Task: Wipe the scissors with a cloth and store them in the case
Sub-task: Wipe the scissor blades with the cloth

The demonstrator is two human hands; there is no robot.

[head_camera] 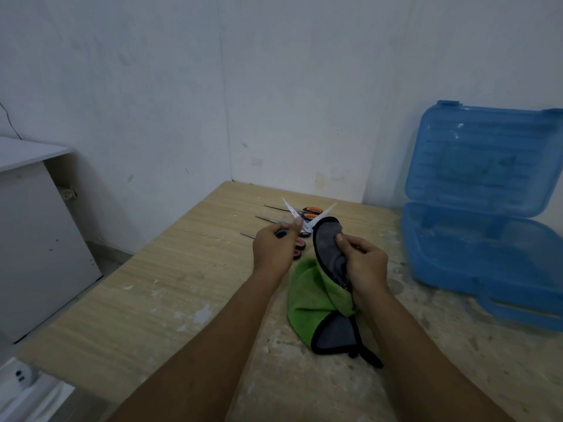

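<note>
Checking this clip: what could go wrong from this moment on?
1. The scissors are gripped wide open by the left hand; the right hand, with only the cloth between it and a blade, might get cut.
2. The cloth lies beside the spare scissors on the table and could drag them.

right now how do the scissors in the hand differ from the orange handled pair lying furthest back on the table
The held scissors are lifted off the table, gripped by the left hand; the rear pair lies flat on it. The held scissors' blades are spread in a V; the rear pair's are closed. The held blades look bright, the rear pair's dark. Both have long pointed blades.
</note>
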